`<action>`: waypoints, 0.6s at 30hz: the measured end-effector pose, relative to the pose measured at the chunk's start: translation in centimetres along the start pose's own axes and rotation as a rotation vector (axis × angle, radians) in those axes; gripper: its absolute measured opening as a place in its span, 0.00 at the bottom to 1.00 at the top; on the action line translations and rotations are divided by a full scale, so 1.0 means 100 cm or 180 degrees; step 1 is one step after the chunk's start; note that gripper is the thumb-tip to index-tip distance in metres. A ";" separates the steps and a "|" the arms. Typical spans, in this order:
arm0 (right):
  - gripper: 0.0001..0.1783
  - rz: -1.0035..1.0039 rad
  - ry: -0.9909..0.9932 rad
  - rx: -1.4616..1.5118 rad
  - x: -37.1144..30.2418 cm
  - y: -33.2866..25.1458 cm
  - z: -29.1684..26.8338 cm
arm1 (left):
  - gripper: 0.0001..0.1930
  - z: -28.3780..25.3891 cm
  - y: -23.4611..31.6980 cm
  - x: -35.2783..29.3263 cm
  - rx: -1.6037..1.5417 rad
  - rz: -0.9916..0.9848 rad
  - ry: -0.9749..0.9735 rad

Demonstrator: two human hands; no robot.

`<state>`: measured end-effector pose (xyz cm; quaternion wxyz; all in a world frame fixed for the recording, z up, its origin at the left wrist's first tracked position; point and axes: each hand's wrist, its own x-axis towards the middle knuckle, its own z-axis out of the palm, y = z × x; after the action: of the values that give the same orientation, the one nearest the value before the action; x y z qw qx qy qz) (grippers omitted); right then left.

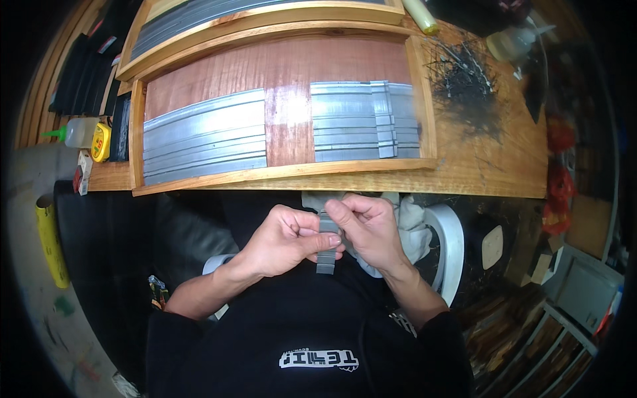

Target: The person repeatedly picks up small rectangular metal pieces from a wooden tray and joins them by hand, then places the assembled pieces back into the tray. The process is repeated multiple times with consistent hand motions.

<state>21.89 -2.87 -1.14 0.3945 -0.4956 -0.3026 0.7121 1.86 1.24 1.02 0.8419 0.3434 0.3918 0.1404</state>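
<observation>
In front of my chest, both hands meet on a short, grey, flat strip that looks made of segments. My left hand is closed on it, the thumb lying across its face. At its upper end, the fingers of my right hand are bent in a pinch; the fingertips partly hide that end. Beyond my hands a shallow wooden tray rests on the bench. Rows of long grey strips fill its left part. More grey strips lie to the right, with a narrow segmented column among them.
A second wooden tray stands behind the first. Thin dark scraps are heaped on the bench at right, near a clear bottle and a yellow tube. At left are a green-tipped bottle and a yellow container.
</observation>
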 end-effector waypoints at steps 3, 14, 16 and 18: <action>0.10 -0.0087 -0.0059 0.0586 0.005 0.003 0.012 | 0.10 -0.006 -0.001 0.002 0.0213 0.0086 0.0099; 0.08 0.0105 -0.0072 0.1154 0.015 0.004 0.013 | 0.08 -0.017 0.005 0.012 -0.0231 0.0222 -0.0009; 0.07 0.0096 -0.0035 0.1171 0.016 0.006 0.012 | 0.07 -0.015 0.004 0.013 -0.0305 0.0219 0.0004; 0.07 0.0009 -0.0060 0.1115 0.018 0.008 0.011 | 0.07 -0.014 0.006 0.013 -0.0263 0.0191 0.0036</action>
<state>20.28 -1.83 -2.29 0.4709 -0.4130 -0.1768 0.7592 1.67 3.00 0.09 0.8486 0.3191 0.3799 0.1835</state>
